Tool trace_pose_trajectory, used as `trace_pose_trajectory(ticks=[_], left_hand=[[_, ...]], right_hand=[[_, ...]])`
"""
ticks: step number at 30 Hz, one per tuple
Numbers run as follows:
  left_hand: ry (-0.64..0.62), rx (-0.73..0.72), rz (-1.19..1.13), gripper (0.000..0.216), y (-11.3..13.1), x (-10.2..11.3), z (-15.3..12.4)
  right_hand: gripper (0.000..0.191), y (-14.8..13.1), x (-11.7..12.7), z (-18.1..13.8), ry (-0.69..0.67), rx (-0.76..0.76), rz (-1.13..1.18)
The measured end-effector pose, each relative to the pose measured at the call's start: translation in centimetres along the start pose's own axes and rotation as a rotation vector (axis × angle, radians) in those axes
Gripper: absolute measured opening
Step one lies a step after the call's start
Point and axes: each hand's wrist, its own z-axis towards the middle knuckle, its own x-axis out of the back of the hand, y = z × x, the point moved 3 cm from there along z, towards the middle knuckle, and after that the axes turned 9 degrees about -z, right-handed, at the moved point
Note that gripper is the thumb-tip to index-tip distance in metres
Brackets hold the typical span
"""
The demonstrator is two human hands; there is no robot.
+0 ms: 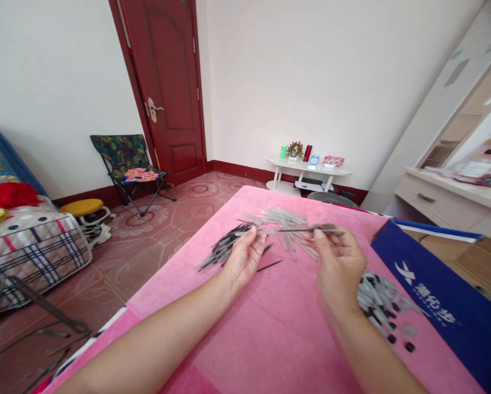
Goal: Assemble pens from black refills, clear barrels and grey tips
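A thin, dark pen refill stretches level between my two hands above the table. The fingers of my left hand are closed on its pale left end. My right hand pinches the other end, where a greyish, blurred piece shows along the fingers; I cannot make out what it is. Behind my left hand lies a pile of dark refills, and one loose refill is just right of it. Clear pen barrels are spread beyond both hands. Beside my right wrist is a heap of clear parts with black ends, likely pen caps.
A pink cloth covers the table. An open blue cardboard box stands at its right edge, near a drawer cabinet. A folding chair, a yellow stool and a low white table stand farther off.
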Motion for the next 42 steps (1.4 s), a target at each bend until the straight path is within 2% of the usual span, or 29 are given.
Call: trace_pose_trajectory(ticks=[6,12,17,22,24,31,35,37,39,42], left_hand=[[0.003,-0.023,0.008,0.006,0.0,0.1,0.1],[-0.058,0.005,0.066,0.004,-0.5,0.0,-0.3],[-0.046,-0.002,0.044,0.003,0.2,-0.6,-0.3],[0.016,-0.067,-0.009,0.004,1.6,-0.9,0.4],[0.024,-0.07,-0.015,0.004,1.7,-0.9,0.5],[0.029,-0.067,-0.011,0.005,1.4,-0.6,0.5],[0.041,-0.065,-0.007,0.005,1.4,-0.6,0.6],[0.048,-0.072,-0.007,0.005,1.6,-0.6,0.7],[0.061,-0.085,-0.006,0.004,1.8,-0.6,0.7],[0.08,-0.105,0.0,0.003,1.7,-0.6,0.6]], right_hand=[[0.015,0.4,0.3,0.1,0.013,0.003,-0.027],[0.015,0.0,-0.6,-0.5,-0.13,-0.015,-0.11],[0.023,2.1,-1.5,-0.6,-0.349,-0.056,-0.24],[0.01,6.5,-1.9,-2.0,-0.814,-0.061,-0.653],[0.011,7.4,-2.0,-2.7,-0.896,-0.05,-0.754],[0.007,6.6,-2.9,-4.6,-0.797,0.019,-1.128],[0.007,7.0,-2.9,-4.9,-0.736,0.037,-1.211],[0.007,7.6,-2.5,-4.1,-0.734,-0.023,-1.147],[0.01,7.5,-2.2,-2.8,-0.684,-0.087,-0.976],[0.014,4.1,-2.0,-1.6,-0.424,-0.106,-0.554]])
